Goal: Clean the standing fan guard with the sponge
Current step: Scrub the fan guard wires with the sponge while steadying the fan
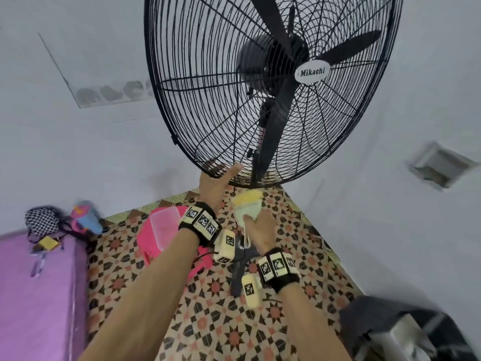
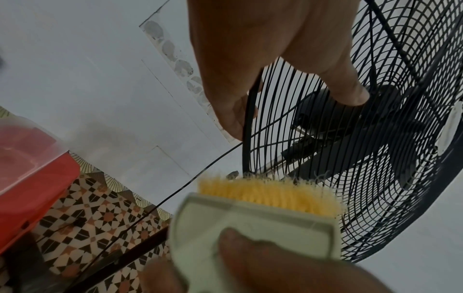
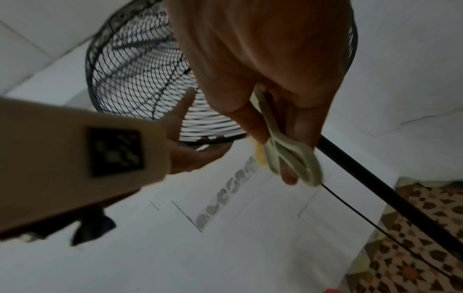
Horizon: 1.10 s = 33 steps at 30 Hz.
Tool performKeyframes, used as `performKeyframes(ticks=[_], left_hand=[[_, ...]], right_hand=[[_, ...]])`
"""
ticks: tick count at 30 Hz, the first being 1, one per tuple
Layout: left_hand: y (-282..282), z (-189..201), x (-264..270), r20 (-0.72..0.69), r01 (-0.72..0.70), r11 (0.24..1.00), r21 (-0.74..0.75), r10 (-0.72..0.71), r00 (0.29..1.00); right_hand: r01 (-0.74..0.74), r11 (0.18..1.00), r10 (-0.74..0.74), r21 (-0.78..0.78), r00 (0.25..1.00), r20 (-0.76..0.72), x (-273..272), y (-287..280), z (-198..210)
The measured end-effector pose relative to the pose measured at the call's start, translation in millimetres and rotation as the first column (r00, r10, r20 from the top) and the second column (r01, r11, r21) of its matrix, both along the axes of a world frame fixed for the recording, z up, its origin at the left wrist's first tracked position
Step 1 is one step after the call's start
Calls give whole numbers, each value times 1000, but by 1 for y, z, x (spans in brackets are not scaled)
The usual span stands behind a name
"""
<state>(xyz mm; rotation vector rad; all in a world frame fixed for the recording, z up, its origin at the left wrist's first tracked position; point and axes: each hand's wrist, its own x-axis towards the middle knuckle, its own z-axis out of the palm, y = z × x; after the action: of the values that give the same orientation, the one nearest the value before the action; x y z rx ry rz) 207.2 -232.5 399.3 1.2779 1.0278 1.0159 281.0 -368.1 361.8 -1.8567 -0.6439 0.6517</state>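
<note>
The black wire fan guard (image 1: 208, 74) fills the upper middle of the head view, with a white "Mikachi" badge (image 1: 311, 72) at its centre. My left hand (image 1: 217, 179) grips the guard's bottom rim, thumb laid on the front wires (image 2: 350, 93) and fingers (image 2: 233, 119) behind the rim. My right hand (image 1: 260, 227) holds a pale green handled cleaning tool (image 1: 247, 201) with a yellow fibrous head (image 2: 263, 194), just below the rim. Its looped handle end (image 3: 290, 154) sticks out of my fist. The head's tip sits at or just under the lowest wires.
The fan's black pole (image 3: 375, 184) and thin cord (image 2: 175, 194) run down to a patterned floor (image 1: 208, 321). A pink stool with a clear box (image 1: 161, 230) stands left, beside a purple surface (image 1: 39, 282). A dark bag (image 1: 403, 329) lies at the lower right. White walls close in behind.
</note>
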Motion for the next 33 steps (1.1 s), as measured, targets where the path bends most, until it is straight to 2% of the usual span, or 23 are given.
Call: performKeyframes(ticks=[3,7,9,11,13,16,18,21,24,26,28,30,33], left_hand=[[1,-1,1,-19,-9,1000,-2,9,1000],[0,2,3,7,-19,1000,1,19,1000],[0,0,5,24,-12,1000,13,12,1000],[-2,-3,6,18,-22,1000,9,22,1000],[-7,-7,10,26,-48,999,-21,49,998],[-22,-8,17,65,-31,998,-53,34,997],[-34,-6,25,63,4,997,-80,1,998],[-49,-10,40,127,12,989,-149,7,992],[-56,-14,51,29,-72,984,-161,78,997],[-54,-20,52,-29,-104,982,-157,100,995],[-53,-18,53,-49,-125,983,-138,119,992],[-60,-5,54,5,-135,985,-106,136,991],[-63,-5,56,5,-169,983,-72,170,986]], right_hand=[[26,999,-26,18,1000,-8,4,11,13],[196,966,-208,167,977,55,-3,-12,20],[269,925,-281,267,960,5,-3,-27,21],[276,911,-281,307,959,-27,10,-35,18],[290,929,-287,230,957,-48,33,-38,11],[317,948,-312,32,945,-97,72,-35,-10],[300,954,-301,-29,945,-127,92,-32,-11],[232,971,-235,-56,969,-68,111,-22,-2],[125,992,-125,-26,992,-24,101,-6,-1],[-15,1000,15,-27,1000,-5,79,0,-4],[-210,977,210,-46,978,-10,57,-8,-6],[-301,951,300,-64,954,-30,55,-17,-15],[-159,980,148,-123,985,-93,90,-26,-21]])
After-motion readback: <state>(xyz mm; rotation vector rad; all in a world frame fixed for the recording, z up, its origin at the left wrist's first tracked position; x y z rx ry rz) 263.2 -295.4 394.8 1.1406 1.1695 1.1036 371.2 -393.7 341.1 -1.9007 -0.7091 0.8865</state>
